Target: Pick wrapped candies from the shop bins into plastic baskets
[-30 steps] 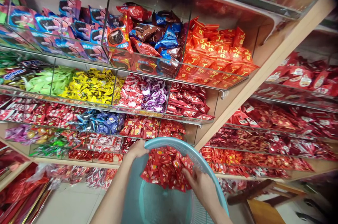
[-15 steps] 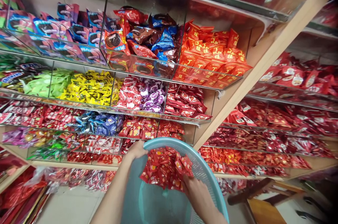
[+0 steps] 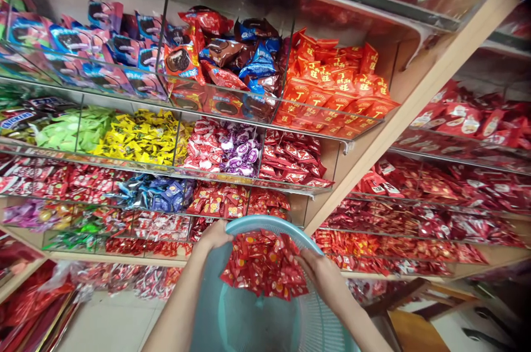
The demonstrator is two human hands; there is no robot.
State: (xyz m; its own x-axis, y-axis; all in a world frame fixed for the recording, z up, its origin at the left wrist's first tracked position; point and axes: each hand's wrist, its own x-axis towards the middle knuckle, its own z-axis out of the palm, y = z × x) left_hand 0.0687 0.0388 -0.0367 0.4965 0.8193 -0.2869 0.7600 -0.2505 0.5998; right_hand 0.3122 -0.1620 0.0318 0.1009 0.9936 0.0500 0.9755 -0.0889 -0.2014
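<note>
A teal plastic basket [image 3: 265, 221] is tilted in front of the shelves, with a solid bottom and a perforated wall. Gripping its rim on the upper left is my left hand [image 3: 214, 234], thumb over the edge. Small red candy packets [image 3: 261, 263] with orange spots lie heaped against the far wall inside. My right hand [image 3: 318, 264] is inside the right wall, its bent fingers closed on a packet at the pile's right edge. Its fingertips are partly hidden.
Tiered shelves with clear dividers hold yellow packets [image 3: 143, 139], orange-red packets [image 3: 327, 83] and purple candies [image 3: 240, 150]. A slanting wooden panel [image 3: 398, 114] separates them from more red packets [image 3: 448, 175]. A wooden stool [image 3: 415, 332] stands at lower right.
My right hand has moved up and right, from the pile's lower right to its right edge beside the basket wall. The packets at that side have shifted. My left hand keeps its grip.
</note>
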